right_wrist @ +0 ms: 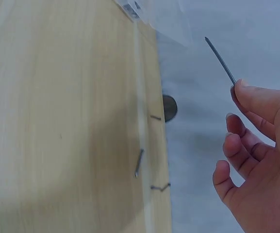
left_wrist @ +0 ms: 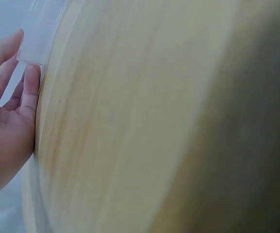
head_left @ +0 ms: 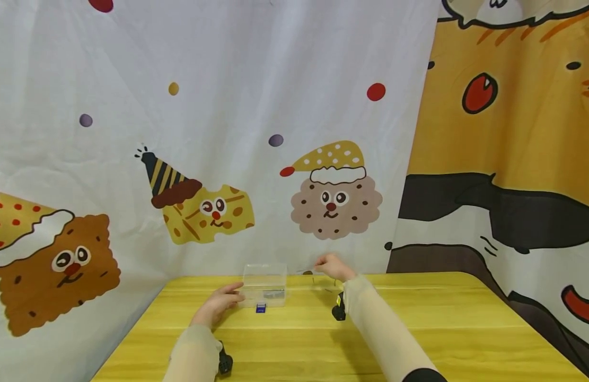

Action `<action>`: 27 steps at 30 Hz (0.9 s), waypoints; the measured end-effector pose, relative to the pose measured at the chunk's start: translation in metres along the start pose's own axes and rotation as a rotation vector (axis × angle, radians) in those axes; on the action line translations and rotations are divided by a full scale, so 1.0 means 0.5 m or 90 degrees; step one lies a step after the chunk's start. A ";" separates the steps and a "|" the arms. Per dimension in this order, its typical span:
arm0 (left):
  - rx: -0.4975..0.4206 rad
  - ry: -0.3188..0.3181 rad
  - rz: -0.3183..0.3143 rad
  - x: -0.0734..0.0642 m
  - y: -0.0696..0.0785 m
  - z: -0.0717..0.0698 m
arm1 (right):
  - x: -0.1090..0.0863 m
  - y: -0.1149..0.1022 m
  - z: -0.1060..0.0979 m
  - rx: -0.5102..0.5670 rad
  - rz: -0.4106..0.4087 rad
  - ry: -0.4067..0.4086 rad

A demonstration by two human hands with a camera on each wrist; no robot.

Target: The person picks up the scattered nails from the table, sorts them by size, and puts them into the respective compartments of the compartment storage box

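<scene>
Right hand (head_left: 336, 267) pinches 1 thin grey metal nail (right_wrist: 221, 61) by its end, presumably keeping the point clear, far side, right of the rectangular clear plastic box (head_left: 275, 302), which left hand (head_left: 217, 306), loosely spread, touches at left, probably steadying it.
</scene>
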State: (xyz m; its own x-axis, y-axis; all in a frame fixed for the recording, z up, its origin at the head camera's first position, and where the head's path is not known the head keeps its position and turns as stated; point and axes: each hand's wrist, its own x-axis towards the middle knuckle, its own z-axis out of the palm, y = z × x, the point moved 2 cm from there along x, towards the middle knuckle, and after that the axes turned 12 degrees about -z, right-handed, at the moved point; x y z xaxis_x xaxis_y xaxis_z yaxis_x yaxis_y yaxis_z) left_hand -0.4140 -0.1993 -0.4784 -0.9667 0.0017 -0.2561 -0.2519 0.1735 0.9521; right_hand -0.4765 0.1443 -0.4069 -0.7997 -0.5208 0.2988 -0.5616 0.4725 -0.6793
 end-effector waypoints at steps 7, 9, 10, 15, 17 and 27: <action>0.000 0.008 0.002 -0.001 0.000 -0.004 | 0.025 0.001 0.036 0.020 -0.028 -0.008; -0.001 0.007 0.002 -0.003 0.001 -0.003 | 0.031 0.000 0.045 0.020 -0.026 -0.012; -0.002 0.006 0.004 -0.005 0.002 -0.002 | 0.033 0.000 0.049 0.021 -0.024 -0.016; -0.007 0.000 0.010 -0.007 0.004 0.001 | 0.041 -0.003 0.070 0.024 -0.029 -0.025; -0.006 -0.002 0.011 -0.005 0.002 0.001 | 0.043 -0.010 0.077 0.023 -0.034 -0.029; 0.007 0.001 0.009 -0.002 0.000 0.001 | 0.067 -0.040 0.108 -0.017 -0.043 -0.061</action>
State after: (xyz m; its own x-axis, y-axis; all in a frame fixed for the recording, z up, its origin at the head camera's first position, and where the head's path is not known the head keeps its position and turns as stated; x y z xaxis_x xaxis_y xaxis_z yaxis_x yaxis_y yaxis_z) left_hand -0.4130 -0.1986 -0.4782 -0.9701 0.0024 -0.2429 -0.2383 0.1840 0.9536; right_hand -0.4806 0.0791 -0.4197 -0.7361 -0.6174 0.2776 -0.6204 0.4512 -0.6415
